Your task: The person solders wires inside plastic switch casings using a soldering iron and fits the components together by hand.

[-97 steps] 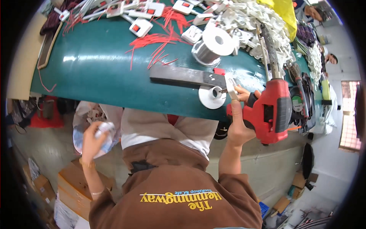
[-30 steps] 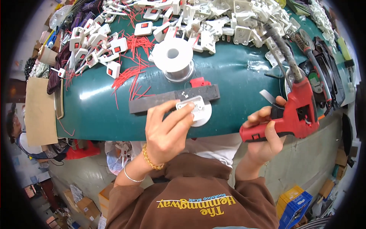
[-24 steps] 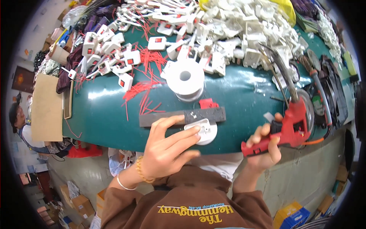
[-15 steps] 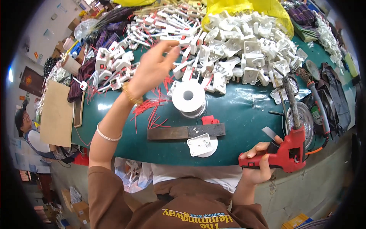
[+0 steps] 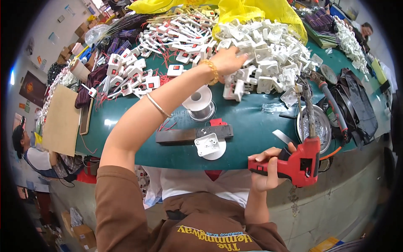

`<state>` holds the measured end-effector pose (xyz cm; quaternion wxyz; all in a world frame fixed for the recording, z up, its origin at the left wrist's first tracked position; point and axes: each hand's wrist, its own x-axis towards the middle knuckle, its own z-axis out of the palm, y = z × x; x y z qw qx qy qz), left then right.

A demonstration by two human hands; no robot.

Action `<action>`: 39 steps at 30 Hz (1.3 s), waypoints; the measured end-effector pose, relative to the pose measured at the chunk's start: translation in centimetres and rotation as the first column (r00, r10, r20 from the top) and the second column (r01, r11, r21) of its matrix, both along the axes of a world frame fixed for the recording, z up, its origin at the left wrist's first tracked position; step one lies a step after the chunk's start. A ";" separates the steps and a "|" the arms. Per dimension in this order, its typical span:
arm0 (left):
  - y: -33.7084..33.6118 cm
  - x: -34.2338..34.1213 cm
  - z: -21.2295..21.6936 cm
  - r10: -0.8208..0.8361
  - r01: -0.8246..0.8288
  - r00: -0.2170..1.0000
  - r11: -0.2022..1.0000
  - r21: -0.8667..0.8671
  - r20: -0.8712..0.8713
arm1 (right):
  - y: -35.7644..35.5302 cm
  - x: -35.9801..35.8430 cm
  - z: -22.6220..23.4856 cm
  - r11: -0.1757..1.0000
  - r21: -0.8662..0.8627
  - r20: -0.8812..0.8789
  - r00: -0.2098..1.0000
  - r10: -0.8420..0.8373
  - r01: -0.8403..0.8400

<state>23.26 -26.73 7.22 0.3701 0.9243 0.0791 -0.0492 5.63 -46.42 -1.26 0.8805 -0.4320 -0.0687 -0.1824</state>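
Observation:
My left hand [image 5: 228, 61] reaches across to the heap of white plastic housings [image 5: 266, 54], over its near left part. Its fingertips are mostly hidden against the pieces, so I cannot tell whether it grips one. My right hand [image 5: 268, 170] is wrapped round the handle of a red soldering gun [image 5: 307, 161], its metal barrel pointing up and away. Between the hands, one white housing [image 5: 207, 144] rests, open side up, on a round white disc [image 5: 217, 152] against a dark metal bar [image 5: 174, 136]. Behind the bar stands a spool of solder wire [image 5: 200, 110].
White switch pieces with red buttons [image 5: 126, 69] and red wires spread at the back left. A yellow bag [image 5: 260, 12] lies behind the housings. At right are a round metal dish [image 5: 323, 138], a second iron with a coil holder [image 5: 333, 103] and a black bag [image 5: 357, 96].
My left hand has moved right, from above the red wires and switch pieces to the heap of white housings. My right hand still holds the soldering gun; the view has shifted slightly.

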 end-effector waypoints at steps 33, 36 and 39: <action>28.6 -21.8 -6.0 0.039 -0.275 0.755 0.925 0.262 0.654 | -0.5 0.5 -0.7 0.974 -0.223 -0.015 0.999 -0.053 0.048; 29.4 -21.0 -6.8 -0.012 -0.268 0.724 0.917 0.296 0.690 | -0.3 0.2 -0.2 0.967 -0.240 -0.033 0.995 -0.089 0.079; 28.8 -20.9 -6.8 -0.016 -0.278 0.769 0.892 0.356 0.639 | -0.4 0.2 -0.2 0.960 -0.263 -0.035 0.993 -0.114 0.101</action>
